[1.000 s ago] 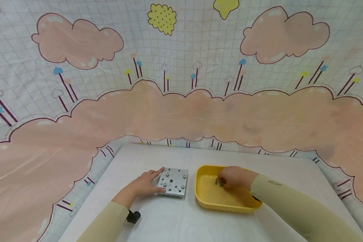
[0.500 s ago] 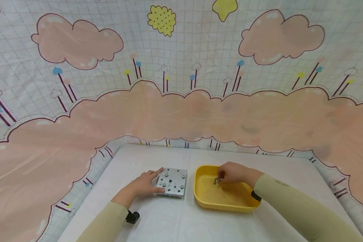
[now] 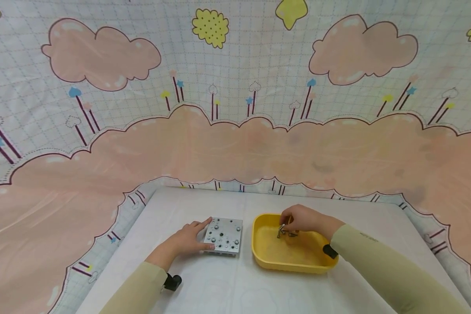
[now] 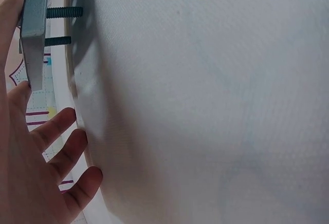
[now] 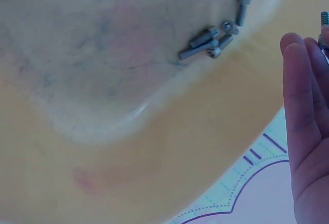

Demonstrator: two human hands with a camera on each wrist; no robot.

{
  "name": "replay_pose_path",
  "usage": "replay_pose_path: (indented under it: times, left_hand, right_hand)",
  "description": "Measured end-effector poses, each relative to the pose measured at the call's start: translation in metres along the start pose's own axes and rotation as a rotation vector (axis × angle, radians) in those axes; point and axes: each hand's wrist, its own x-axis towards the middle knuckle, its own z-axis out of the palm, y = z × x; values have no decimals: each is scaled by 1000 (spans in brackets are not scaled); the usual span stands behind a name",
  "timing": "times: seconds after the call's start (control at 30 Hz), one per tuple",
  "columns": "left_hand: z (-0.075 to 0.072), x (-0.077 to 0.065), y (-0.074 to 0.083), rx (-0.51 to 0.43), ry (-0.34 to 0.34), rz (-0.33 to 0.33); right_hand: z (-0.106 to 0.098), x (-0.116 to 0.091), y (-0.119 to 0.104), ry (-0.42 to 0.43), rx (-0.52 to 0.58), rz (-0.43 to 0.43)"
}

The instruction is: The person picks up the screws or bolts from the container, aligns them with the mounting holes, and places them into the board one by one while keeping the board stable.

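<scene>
My left hand (image 3: 185, 240) holds the square silver metal plate (image 3: 228, 231) by its left side, index finger at the far corner and thumb at the near one. The plate has several holes and socket-head screws in its top. Threaded screw ends (image 4: 64, 12) stick out underneath it in the left wrist view, where the other fingers are spread over the table. My right hand (image 3: 308, 219) is over the yellow tray (image 3: 294, 267), pinching a small metal screw (image 5: 324, 18) in its fingertips. Several loose socket-head screws (image 5: 205, 41) lie in the tray below.
A white cloth covers the table (image 3: 204, 292), and the tray stands right of the plate with a narrow gap between. A printed curtain (image 3: 235, 148) rises behind the far edge. Black wrist straps (image 3: 172, 282) sit on both forearms.
The right hand has risen a little from the tray bottom with a screw in its fingertips, uncovering more loose screws. The left hand and plate stay as they were.
</scene>
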Motion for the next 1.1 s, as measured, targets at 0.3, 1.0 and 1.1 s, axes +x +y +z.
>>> replay_pose_path:
  times: [0.3, 1.0, 1.1]
  left_hand:
    - [-2, -1, 0, 15, 0, 2]
    - [1, 3, -4, 2, -15, 6]
    - [0, 3, -4, -5, -22, 0]
  right_hand:
    - [-4, 4, -13, 19, 89, -21]
    - [2, 45, -66, -33, 164, -62]
    - [4, 52, -73, -46, 164, -67]
